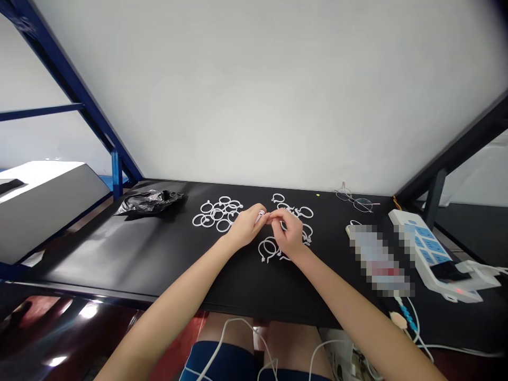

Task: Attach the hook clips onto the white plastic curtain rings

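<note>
My left hand (246,225) and my right hand (289,233) meet above the black table (159,259), fingertips pinched together on a small white plastic ring (263,215). A heap of white rings (217,212) lies just left of my left hand. More white rings (296,212) are scattered behind my right hand, and others (268,248) lie under and in front of it.
A crumpled black plastic bag (151,201) lies at the far left of the table. Eyeglasses (355,200) rest at the back right. A white power strip (428,251) and a blurred-out object (377,259) sit on the right. White cables (238,338) hang over my lap.
</note>
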### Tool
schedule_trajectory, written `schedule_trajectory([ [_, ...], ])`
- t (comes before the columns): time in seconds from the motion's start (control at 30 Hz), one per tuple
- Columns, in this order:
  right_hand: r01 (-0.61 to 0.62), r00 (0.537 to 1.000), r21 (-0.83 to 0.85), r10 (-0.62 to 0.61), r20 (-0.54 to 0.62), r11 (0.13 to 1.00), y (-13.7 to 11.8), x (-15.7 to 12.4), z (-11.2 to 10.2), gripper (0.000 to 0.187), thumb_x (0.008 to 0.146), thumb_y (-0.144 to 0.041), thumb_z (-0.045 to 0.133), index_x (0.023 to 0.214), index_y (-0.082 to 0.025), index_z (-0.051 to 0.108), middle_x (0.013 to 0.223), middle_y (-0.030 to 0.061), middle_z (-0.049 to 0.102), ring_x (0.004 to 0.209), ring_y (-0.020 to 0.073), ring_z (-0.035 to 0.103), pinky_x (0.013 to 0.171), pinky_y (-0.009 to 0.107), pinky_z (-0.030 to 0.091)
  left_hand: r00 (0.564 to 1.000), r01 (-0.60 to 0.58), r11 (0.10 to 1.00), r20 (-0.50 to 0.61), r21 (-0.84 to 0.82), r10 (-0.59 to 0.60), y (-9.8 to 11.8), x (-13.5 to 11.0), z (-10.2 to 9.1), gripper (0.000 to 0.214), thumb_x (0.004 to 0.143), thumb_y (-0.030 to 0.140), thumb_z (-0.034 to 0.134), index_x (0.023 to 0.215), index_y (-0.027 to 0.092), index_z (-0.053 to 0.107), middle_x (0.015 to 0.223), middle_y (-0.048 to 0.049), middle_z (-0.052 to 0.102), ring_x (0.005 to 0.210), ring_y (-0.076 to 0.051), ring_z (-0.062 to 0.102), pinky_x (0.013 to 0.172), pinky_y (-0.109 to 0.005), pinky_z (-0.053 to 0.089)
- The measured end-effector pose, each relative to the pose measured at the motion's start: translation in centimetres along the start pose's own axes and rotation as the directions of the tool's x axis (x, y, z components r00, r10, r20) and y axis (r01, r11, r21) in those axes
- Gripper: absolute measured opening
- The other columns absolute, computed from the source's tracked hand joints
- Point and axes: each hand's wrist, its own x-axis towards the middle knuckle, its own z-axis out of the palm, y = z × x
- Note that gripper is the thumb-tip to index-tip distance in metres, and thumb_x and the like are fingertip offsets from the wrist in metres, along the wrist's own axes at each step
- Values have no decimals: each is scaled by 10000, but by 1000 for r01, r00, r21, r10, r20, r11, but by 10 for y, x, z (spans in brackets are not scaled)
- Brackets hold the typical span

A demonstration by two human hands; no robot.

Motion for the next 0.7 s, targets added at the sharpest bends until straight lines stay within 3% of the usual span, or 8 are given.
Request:
schedule_trajectory([
  [0.1, -9, 1000, -45, 7, -28, 999, 0, 2, -1, 139, 856, -178, 577, 987, -206, 613, 804, 23, 644, 669, 140, 617, 623, 289, 541, 999, -48, 997, 12, 55, 48, -6, 0, -1, 209, 967, 350, 381, 926, 188, 505, 852, -24, 570, 739, -144, 542, 668, -258, 416],
  [0.37, 123, 991, -152, -129, -24, 981, 1, -1, 9, 127, 850, -200, 626, 970, -228, 658, 939, 63, 628, 845, 188, 610, 754, 373, 538, 995, -102, 986, 23, 133, 100, -14, -2, 1, 118, 924, 236, 395, 872, 185, 487, 845, -24, 565, 682, -134, 523, 595, -236, 390],
  [0.57, 161, 986, -175, -165, -8, 971, -2, -2, 13, 118, 881, -150, 584, 940, -218, 660, 827, 47, 665, 791, 187, 603, 723, 366, 513, 996, 28, 943, -88, 331, 2, -4, -2, 2, 95, 865, 209, 448, 798, 191, 514, 796, -12, 589, 622, -127, 507, 542, -234, 314],
  [0.7, 188, 981, -161, -193, -18, 969, -4, -1, 14, 99, 876, -148, 596, 913, -215, 659, 785, 44, 657, 770, 183, 598, 688, 352, 510, 991, 76, 937, -132, 340, -32, 2, -2, 2, 63, 807, 192, 483, 755, 190, 518, 766, -4, 592, 603, -119, 487, 536, -231, 297],
])
